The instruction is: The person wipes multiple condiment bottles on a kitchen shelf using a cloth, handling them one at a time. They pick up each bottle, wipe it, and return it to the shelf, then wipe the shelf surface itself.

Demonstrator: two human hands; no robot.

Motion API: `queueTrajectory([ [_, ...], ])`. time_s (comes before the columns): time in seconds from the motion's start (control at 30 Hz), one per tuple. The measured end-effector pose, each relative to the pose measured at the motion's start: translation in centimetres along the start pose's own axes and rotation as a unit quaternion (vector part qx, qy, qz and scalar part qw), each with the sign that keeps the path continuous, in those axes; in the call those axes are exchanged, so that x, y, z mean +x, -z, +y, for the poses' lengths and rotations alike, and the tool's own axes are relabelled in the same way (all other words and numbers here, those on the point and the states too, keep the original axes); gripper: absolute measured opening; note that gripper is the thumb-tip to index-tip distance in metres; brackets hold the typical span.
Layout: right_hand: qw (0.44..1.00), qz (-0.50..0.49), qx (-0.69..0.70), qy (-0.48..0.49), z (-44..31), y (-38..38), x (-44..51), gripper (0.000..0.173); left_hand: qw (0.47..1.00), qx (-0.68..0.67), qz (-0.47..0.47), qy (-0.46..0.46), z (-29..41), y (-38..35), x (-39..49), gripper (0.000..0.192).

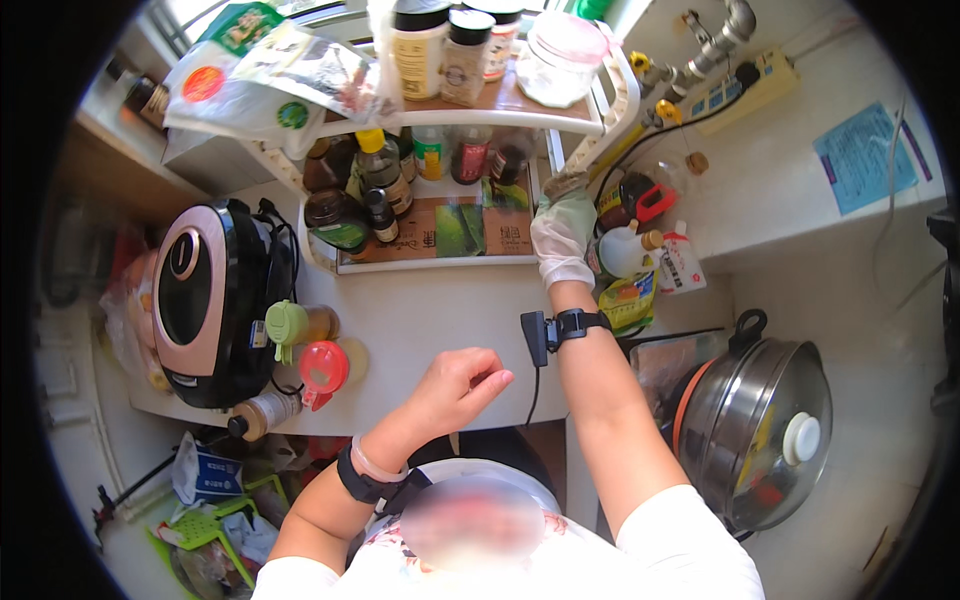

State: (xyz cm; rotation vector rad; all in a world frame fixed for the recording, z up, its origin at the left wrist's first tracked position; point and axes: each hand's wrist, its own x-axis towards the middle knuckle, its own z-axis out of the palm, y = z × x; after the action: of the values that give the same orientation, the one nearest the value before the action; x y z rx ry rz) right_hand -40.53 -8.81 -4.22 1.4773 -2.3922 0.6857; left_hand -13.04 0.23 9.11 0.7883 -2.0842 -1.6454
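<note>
My right hand [564,229], in a whitish glove, reaches to the right post of a white two-tier rack [480,118]. A greyish scouring pad or cloth [564,184] is at its fingertips, pressed against the post. My left hand [465,386] is bare, its fingers curled with nothing seen in them, above the front of the white countertop [427,315]. On the rack's lower tier, bottles of sauce [337,217] stand at the left and back, over a printed cardboard liner [457,225]. Jars [420,56] and a pink-lidded jar [561,60] stand on the upper tier.
A multicooker [202,300] stands at the left, near a green-topped bottle [296,322] and a red-lidded jug [325,371]. Right of my gloved hand are a white bottle [622,251] and packets. A lidded steel pot [757,435] sits at the right, below a power strip [739,90].
</note>
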Motion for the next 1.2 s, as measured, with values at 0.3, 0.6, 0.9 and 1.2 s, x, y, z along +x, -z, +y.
queueTrajectory([
  [0.3,0.951,0.116,0.274,-0.082,-2.0,2.8,-2.9,0.027,0.992,0.023,0.038,-0.12,2.5,-0.6,8.2,0.016],
  [0.6,0.766,0.038,0.612,-0.193,-1.9,2.6,-8.6,0.025,0.917,0.245,0.244,-0.199,5.2,-1.9,19.1,0.04],
  [0.9,0.85,0.141,0.501,-0.08,-1.2,15.5,-1.5,0.053,0.834,0.41,0.259,-0.263,5.2,-0.2,18.9,0.04],
  [1.2,0.857,0.221,0.464,0.028,-5.0,16.6,7.4,0.034,0.828,0.411,0.247,-0.29,4.4,1.3,19.2,0.04],
])
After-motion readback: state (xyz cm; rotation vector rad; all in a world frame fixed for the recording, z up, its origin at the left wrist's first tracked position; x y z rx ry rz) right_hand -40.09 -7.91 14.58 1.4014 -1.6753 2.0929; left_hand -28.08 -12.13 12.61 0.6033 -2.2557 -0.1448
